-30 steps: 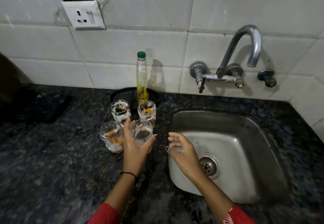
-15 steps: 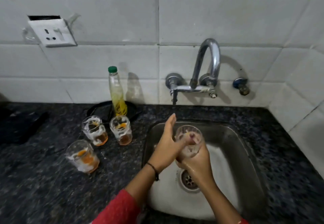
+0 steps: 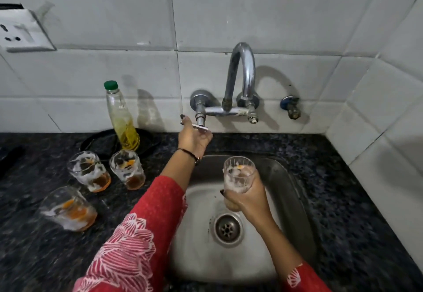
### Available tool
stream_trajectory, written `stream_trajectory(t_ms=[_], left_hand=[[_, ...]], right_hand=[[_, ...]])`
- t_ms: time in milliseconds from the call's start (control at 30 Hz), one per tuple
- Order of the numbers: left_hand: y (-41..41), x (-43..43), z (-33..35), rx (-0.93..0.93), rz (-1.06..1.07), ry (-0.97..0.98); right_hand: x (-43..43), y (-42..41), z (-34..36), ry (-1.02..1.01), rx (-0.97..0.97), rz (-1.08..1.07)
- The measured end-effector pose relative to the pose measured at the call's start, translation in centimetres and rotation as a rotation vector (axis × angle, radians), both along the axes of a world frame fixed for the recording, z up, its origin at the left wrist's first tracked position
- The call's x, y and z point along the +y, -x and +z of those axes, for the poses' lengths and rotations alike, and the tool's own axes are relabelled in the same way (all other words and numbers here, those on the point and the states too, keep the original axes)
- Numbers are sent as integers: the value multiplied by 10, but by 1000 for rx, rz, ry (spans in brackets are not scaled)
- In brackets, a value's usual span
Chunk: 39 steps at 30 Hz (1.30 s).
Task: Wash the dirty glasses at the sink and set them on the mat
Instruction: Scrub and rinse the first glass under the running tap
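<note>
My right hand (image 3: 248, 200) grips a dirty glass (image 3: 239, 174) upright over the steel sink (image 3: 295, 200), below the curved tap spout (image 3: 243, 74). No water runs from the spout. My left hand (image 3: 193, 137) reaches to the wall and holds the left tap handle (image 3: 200, 127). Three more dirty glasses with orange residue stand on the dark counter left of the sink: one in front (image 3: 68, 209), one behind it (image 3: 88, 170), one nearer the sink (image 3: 127, 169).
A clear bottle of yellow liquid with a green cap (image 3: 121, 117) stands on a black round dish (image 3: 96, 143) against the tiled wall. A wall socket (image 3: 20, 32) is at the upper left. The sink drain (image 3: 226, 228) is uncovered. A second tap valve (image 3: 290, 107) sits right of the spout.
My left hand picked one glass from the counter and passed it to my right hand over the sink. My left hand then let go and moved up to the tap handle.
</note>
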State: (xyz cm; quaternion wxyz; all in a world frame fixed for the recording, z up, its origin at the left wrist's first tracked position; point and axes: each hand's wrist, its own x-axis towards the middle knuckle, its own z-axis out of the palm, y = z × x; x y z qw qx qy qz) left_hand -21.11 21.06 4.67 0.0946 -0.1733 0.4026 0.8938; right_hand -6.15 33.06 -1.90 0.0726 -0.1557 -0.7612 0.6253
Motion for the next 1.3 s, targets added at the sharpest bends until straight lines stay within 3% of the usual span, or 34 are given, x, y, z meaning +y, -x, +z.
stream_trajectory(t_ms=[167, 233, 333, 433, 567, 700, 800, 900, 1000, 1167, 1267, 1300], left_hand=[[-66, -1, -81, -177, -425, 231], [-97, 4, -107, -221, -548, 114], [-129, 22, -124, -186, -522, -76], [-133, 30, -130, -198, -497, -77], [-121, 31, -140, -270, -437, 33], [-104, 29, -146, -300, -423, 54], [-96, 23, -149, -247, -371, -33], [-96, 22, -159, -191, -292, -162], [-86, 25, -169, -184, -266, -137], [-53, 17, -164, -270, -529, 68], [-37, 14, -162, -331, -509, 103], [-34, 16, -163, -307, -472, 67]], right_hand=[[-13, 8, 3, 69, 15, -5], [-20, 6, 0, 90, -25, -40], [-27, -5, -8, -23, -80, -28], [-21, -16, -8, -264, -24, 16], [3, -11, -1, -836, 215, 158], [14, 5, 17, -1014, 20, 381], [16, 20, 22, -925, -80, 366], [8, 36, 18, -648, -182, 201], [-5, 37, 3, -430, -214, 165], [8, 19, -34, -854, -222, 679], [26, 39, -52, -1133, -136, 766], [24, 47, -58, -1137, -104, 742]])
